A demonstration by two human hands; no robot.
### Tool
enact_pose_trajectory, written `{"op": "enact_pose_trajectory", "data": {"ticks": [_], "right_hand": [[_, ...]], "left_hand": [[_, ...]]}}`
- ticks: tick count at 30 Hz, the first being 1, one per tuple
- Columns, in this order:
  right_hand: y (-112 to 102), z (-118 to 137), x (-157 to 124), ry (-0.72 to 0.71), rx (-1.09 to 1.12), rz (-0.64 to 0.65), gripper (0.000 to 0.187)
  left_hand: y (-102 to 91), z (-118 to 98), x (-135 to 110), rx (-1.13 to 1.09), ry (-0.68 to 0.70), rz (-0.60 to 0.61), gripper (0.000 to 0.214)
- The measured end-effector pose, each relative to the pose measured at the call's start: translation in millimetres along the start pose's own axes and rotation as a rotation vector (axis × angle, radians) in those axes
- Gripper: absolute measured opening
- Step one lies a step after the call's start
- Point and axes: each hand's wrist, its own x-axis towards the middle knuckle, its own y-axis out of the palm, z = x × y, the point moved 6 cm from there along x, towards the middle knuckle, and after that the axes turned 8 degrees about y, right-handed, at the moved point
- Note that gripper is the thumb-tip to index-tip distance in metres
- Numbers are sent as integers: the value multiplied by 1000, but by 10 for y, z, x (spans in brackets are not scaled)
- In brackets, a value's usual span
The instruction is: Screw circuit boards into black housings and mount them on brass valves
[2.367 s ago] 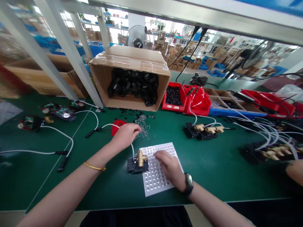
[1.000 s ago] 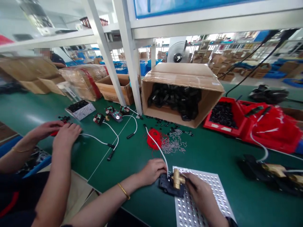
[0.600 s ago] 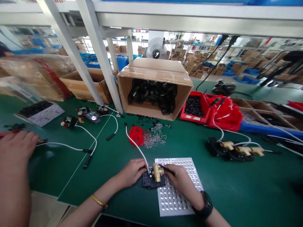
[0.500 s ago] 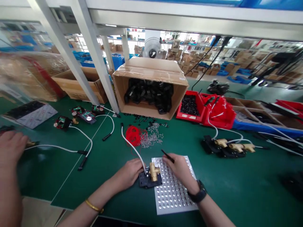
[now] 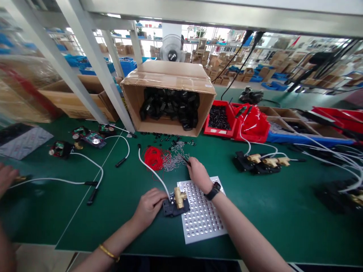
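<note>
My left hand (image 5: 149,207) is closed on the left edge of a black plastic housing (image 5: 169,208) that lies on the bench. A brass T-shaped fitting (image 5: 179,197) sits on top of the housing, and a white cable (image 5: 154,172) runs up from it to a black plug. My right hand (image 5: 199,173), with a black watch on its wrist, pinches a slim black tool (image 5: 185,160). The tool points at a pile of small silver screw-like pieces (image 5: 174,160). Under my right forearm lies a white sheet (image 5: 202,215) with rows of shiny round dots; the housing touches its left edge.
Red thread rings (image 5: 153,158) lie beside the pile. Behind stands a cardboard box (image 5: 170,77) of black parts, with a red bin (image 5: 219,121) to its right. Finished-looking brass-fitted housings (image 5: 256,164) lie right. Another person's hand (image 5: 7,177) is at far left, near circuit-board units (image 5: 60,149).
My right hand has moved from above the dotted sheet, forward and left to the silver pieces, still with the black tool. My left hand stays at the housing. The view has shifted slightly.
</note>
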Motion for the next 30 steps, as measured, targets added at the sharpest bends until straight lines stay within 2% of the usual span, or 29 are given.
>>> {"op": "enact_pose_trajectory", "data": {"ticks": [4,7,11,14,16,20,21,22,24,26,28,30], "right_hand": [[-67,-117,-509,-40,320,36,16],[-31,-233,-935,-4,602,38,17],[53,-296,-1283,34,595,-110,8],[123,-259,-1377,-45,504,-197,6],[152,-219,-1403,-143,434,-230,12],[145,-158,-1440,-338,344,-269,23],[139,-148,-1446,-373,331,-270,25],[134,-141,-1452,-400,322,-270,26],[128,-138,-1457,-430,330,-265,28],[135,-147,-1451,-422,357,-256,27],[148,-156,-1442,-400,367,-255,26],[158,-155,-1433,-374,364,-259,24]], "left_hand": [[44,-45,98,95,138,186,26],[29,-31,146,97,182,192,27],[34,60,97,-69,15,71,20],[44,17,12,-67,-9,79,24],[-68,-45,-6,43,-10,69,27],[-645,-142,185,371,-146,-223,20],[-726,-161,305,414,-156,-228,18],[-738,-161,454,435,-155,-167,17],[-555,-84,770,431,-152,112,14],[-239,71,1010,424,-168,392,8],[47,241,1182,414,-167,487,2],[295,403,1266,400,-161,523,8]]}}
